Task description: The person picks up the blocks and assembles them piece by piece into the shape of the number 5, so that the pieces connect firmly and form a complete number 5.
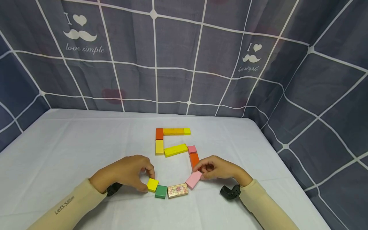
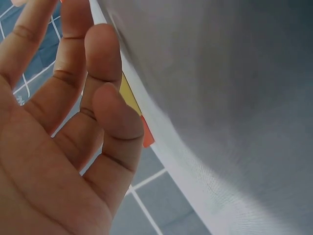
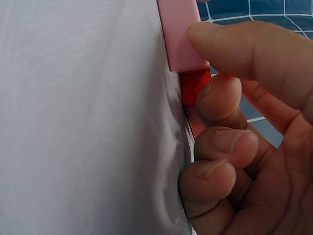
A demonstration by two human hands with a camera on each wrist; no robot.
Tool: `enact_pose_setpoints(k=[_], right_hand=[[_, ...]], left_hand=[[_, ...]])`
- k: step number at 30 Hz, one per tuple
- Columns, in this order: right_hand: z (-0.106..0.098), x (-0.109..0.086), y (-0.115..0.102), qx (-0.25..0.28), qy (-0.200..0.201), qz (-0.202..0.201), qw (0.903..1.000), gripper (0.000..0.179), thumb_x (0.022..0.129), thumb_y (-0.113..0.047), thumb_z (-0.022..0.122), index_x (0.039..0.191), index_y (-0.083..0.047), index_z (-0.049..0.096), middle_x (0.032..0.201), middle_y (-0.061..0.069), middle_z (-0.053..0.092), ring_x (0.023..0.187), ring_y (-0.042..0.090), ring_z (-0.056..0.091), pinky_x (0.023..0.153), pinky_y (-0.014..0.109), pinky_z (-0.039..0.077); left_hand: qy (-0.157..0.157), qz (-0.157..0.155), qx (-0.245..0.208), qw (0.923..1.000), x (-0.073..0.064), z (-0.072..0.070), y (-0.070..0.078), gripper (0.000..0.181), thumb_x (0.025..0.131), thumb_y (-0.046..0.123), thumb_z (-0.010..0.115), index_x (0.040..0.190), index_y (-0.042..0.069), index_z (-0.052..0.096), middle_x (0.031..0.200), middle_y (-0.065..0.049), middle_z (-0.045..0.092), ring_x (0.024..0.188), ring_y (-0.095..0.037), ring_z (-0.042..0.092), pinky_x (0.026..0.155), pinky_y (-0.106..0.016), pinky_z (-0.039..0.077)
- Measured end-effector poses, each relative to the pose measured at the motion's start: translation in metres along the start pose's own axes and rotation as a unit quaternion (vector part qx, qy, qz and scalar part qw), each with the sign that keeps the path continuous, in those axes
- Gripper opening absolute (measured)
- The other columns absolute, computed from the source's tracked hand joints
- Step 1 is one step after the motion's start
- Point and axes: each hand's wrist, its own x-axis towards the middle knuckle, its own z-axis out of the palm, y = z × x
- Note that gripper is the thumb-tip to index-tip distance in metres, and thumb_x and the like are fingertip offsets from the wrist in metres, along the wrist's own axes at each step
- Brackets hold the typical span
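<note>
In the head view my left hand [image 1: 129, 172] pinches a yellow block [image 1: 153, 185] between thumb and forefinger at the left end of a curved row. A green block [image 1: 161, 192] lies beside it, then a patterned gold box [image 1: 177, 190]. My right hand [image 1: 219, 167] holds a pink block [image 1: 194, 180] at the row's right side. In the right wrist view the thumb presses that pink block [image 3: 183, 36], while the other fingers are curled. The left wrist view shows the left hand's fingers [image 2: 110, 54] bent; the yellow block it holds is hidden there.
Above the right hand are an orange block [image 1: 194, 160] and a small pink block [image 1: 192, 149]. A slanted yellow bar [image 1: 176, 150] leads to an upright yellow block [image 1: 159, 147], a red-orange block [image 1: 159, 134], a golden bar [image 1: 173, 131] and a small yellow block [image 1: 187, 131]. Grey curtains [image 1: 175, 83] surround the white-covered table [image 1: 86, 137].
</note>
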Motion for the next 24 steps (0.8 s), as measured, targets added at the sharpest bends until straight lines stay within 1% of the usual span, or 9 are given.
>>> enact_pose_setpoints(k=[10,19,22,24], right_hand=[[-0.0002,0.0001,-0.0011,-0.001,0.000,0.000,1.0000,0.027,0.097,-0.001,0.074,0.124,0.003,0.074,0.083,-0.008,0.052,0.073,0.005,0.046,0.067,0.019,0.034],[0.0005,-0.0003,-0.0018,0.000,-0.003,0.008,1.0000,0.028,0.098,-0.001,0.074,0.125,0.003,0.073,0.084,-0.008,0.053,0.074,0.005,0.047,0.067,0.018,0.035],[0.0010,-0.0011,-0.0010,0.005,-0.002,0.005,1.0000,0.031,0.097,-0.001,0.074,0.128,0.005,0.072,0.085,-0.007,0.052,0.075,0.005,0.046,0.068,0.018,0.035],[0.0010,-0.0021,0.0009,0.011,0.007,0.002,0.9999,0.034,0.097,-0.001,0.074,0.131,0.005,0.071,0.085,-0.005,0.053,0.075,0.006,0.047,0.067,0.019,0.036]], left_hand=[[-0.002,0.004,-0.003,1.0000,-0.0002,0.0001,-0.0007,0.032,0.074,0.023,0.098,0.094,0.035,0.077,0.096,0.023,0.064,0.093,-0.006,0.056,0.084,-0.033,0.050],[-0.004,0.009,-0.002,1.0000,-0.0013,0.0006,-0.0002,0.033,0.074,0.022,0.099,0.095,0.034,0.077,0.097,0.024,0.065,0.093,-0.006,0.056,0.085,-0.033,0.051],[-0.008,0.007,-0.011,0.9999,-0.0022,0.0011,-0.0009,0.035,0.075,0.022,0.099,0.100,0.033,0.078,0.099,0.022,0.065,0.094,-0.006,0.057,0.086,-0.033,0.051],[-0.010,0.000,-0.019,0.9998,-0.0035,0.0014,-0.0021,0.039,0.074,0.021,0.098,0.106,0.031,0.078,0.100,0.020,0.065,0.096,-0.008,0.056,0.087,-0.034,0.051]])
